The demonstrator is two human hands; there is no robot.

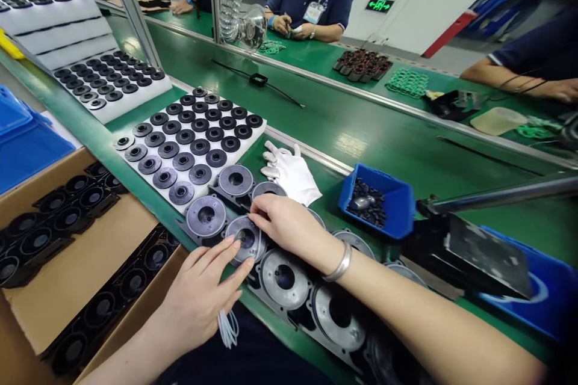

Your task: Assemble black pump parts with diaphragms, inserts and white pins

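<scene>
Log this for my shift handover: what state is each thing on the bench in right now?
Left hand: open, fingertips on a grey disc.
Right hand: palm down, fingers on the same disc.
White glove: off, lying flat.
Blue bin: open, part full of small black parts.
White tray: rows filled with black rings.
Cardboard box: open, black frames inside.

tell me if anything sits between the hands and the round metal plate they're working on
Nothing visible does. The right hand rests its fingers directly on the round metal plate, and the left hand touches its near edge with its fingertips. The white glove lies behind, clear of both.
</scene>
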